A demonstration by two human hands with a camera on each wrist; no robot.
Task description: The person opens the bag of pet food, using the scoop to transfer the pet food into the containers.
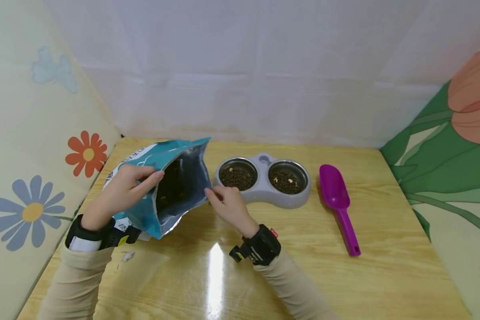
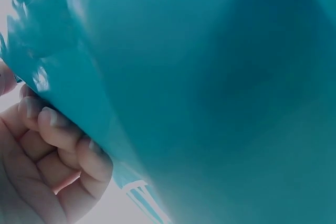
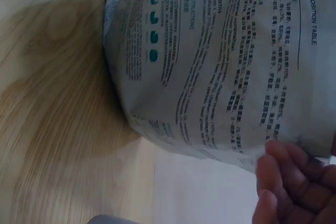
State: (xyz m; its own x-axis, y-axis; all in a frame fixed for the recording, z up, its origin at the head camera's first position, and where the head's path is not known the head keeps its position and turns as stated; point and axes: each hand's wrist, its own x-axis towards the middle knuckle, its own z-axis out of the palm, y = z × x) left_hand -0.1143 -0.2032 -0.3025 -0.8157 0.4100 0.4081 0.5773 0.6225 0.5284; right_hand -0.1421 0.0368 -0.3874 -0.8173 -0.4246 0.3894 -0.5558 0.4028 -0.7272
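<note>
A teal pet food bag [image 1: 144,213] leans at the left of the table, its wide mouth facing the camera. Silver lining and dark kibble [image 1: 171,184] show inside. My left hand [image 1: 124,189] pinches the left edge of the mouth; in the left wrist view its fingers [image 2: 63,129] curl at the teal side. At the opposite edge, my right hand [image 1: 230,206] pinches the rim between thumb and fingers. The right wrist view has the bag's printed white panel [image 3: 210,72] with the right fingers [image 3: 283,177] at its border.
Right of the bag stands a grey double feeder [image 1: 260,195] with two metal bowls, both holding brown kibble [image 1: 237,178]. Farther right lies a purple scoop [image 1: 336,195], handle toward the front. A white sheet [image 1: 256,89] rises behind the wooden table [image 1: 392,266]; patterned panels flank it.
</note>
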